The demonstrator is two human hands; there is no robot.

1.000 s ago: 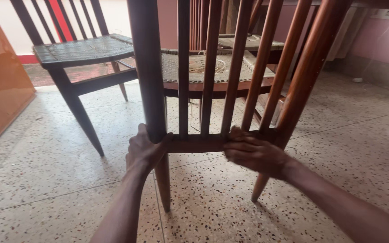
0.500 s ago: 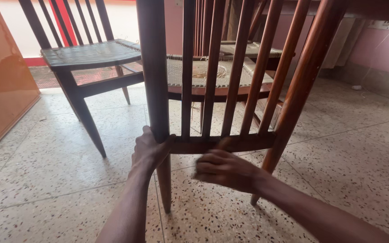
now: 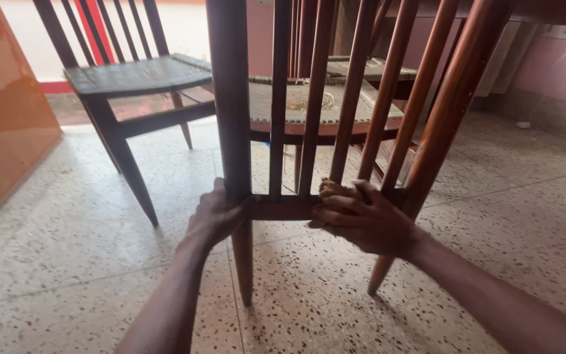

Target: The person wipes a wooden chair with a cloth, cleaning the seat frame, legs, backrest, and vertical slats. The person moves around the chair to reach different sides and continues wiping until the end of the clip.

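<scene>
A speckled terrazzo floor (image 3: 73, 262) fills the lower part of the view, with pale joint lines running across it. On the left stands an orange-brown panel (image 3: 1, 124), and a pink wall (image 3: 558, 62) closes the far right.

Nearest the camera is a brown wooden chair (image 3: 230, 98), seen from behind. It stands on the floor right in front of the person, its thick back post rising out of the top of the view and its slim upright rods (image 3: 316, 98) set side by side into a low crossbar (image 3: 283, 207). Two back legs reach the floor, one under the post, the other slanting down to the right.

Beyond the rods stands a second chair with a pale woven seat (image 3: 296, 101), and to the left a dark chair (image 3: 132, 78) with a dark woven seat and its own back rods. A further seat shows behind them.

The left hand (image 3: 216, 216) is wrapped around the bottom of the thick post where the crossbar joins it, fingers curled behind the wood and thumb in front, gripping firmly. The right hand (image 3: 358, 219) is closed over the right part of the crossbar, fingers bent over its top edge among the bases of the rods, pressing against the wood.
</scene>
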